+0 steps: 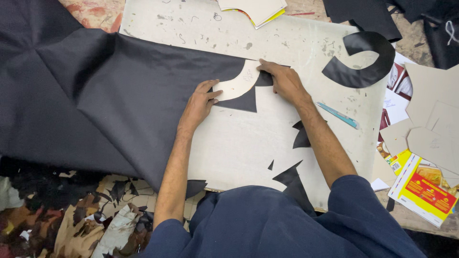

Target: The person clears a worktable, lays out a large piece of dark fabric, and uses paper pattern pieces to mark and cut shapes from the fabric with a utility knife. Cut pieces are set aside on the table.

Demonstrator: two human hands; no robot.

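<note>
Black fabric (119, 95): spread over left of pale cutting board (239, 148) on tabletop | curved cardboard template (237, 83): on fabric's right edge | left hand (200, 102): flat, fingers pressing template's lower end | right hand (282, 79): flat, fingertips pinning upper end | blue pen (337, 114): right of template.

bare board (239, 148) below hands open; black scraps (301, 136), blue pen (338, 115) obstruct right.
</note>
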